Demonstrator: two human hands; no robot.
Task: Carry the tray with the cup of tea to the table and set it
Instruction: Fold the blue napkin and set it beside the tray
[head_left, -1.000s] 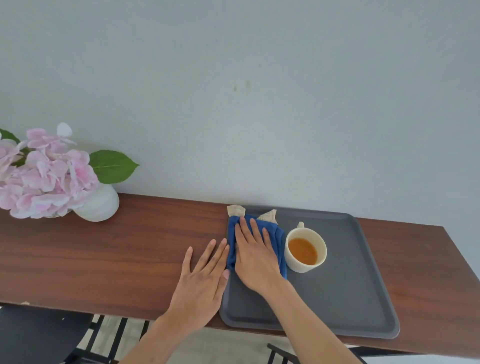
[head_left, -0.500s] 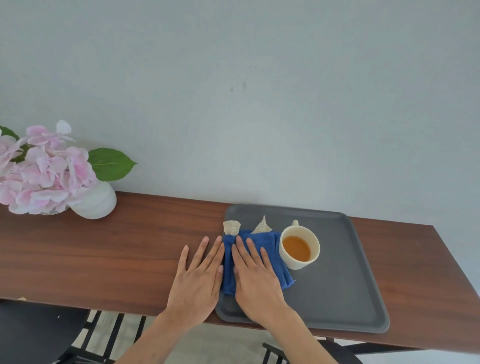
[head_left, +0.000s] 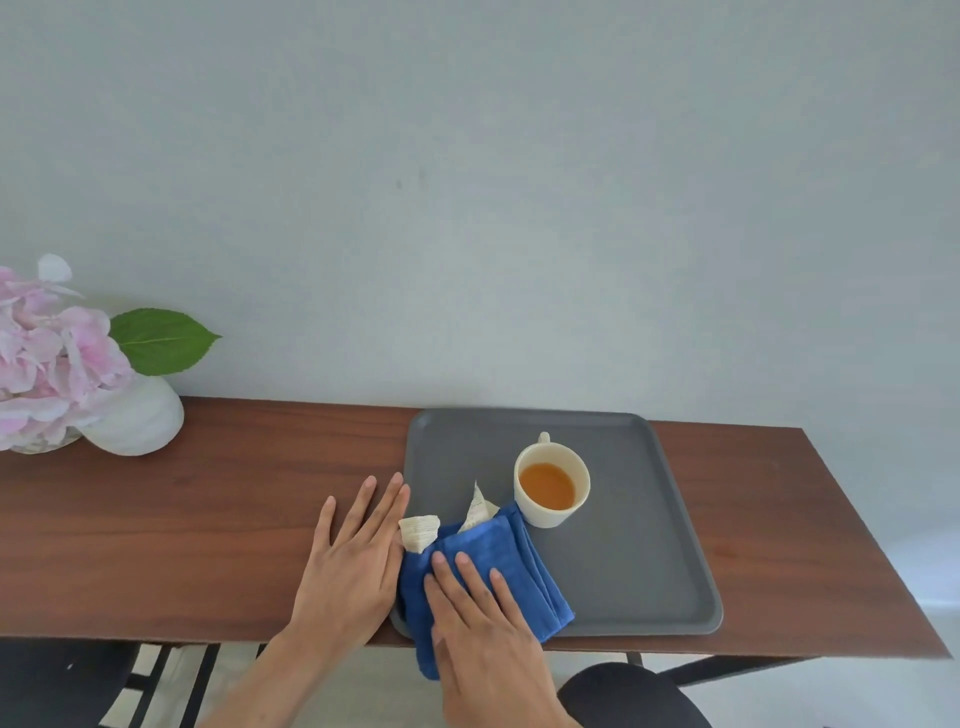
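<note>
The flat grey plastic tray (head_left: 649, 545) lies set on the wooden table (head_left: 182, 519); the right hand (head_left: 483, 639), fingers spread flat, has dragged the folded blue cloth (head_left: 498, 561) nearer, off the cream cup of tea (head_left: 551, 486); the left hand (head_left: 353, 561) rests open.

Lighting: soft, even daylight, bright overall; no glare or hard shadows. Wall (head_left: 519, 182) grades slightly darker toward upper corners. Faint diffuse shadow under cup (head_left: 551, 486) on tray (head_left: 649, 545). Wide-angle distortion: worktop (head_left: 208, 519) edges bow and splay toward frame sides. Flowers (head_left: 47, 353) at left edge soft, slightly overexposed. Centre reasonably sharp
</note>
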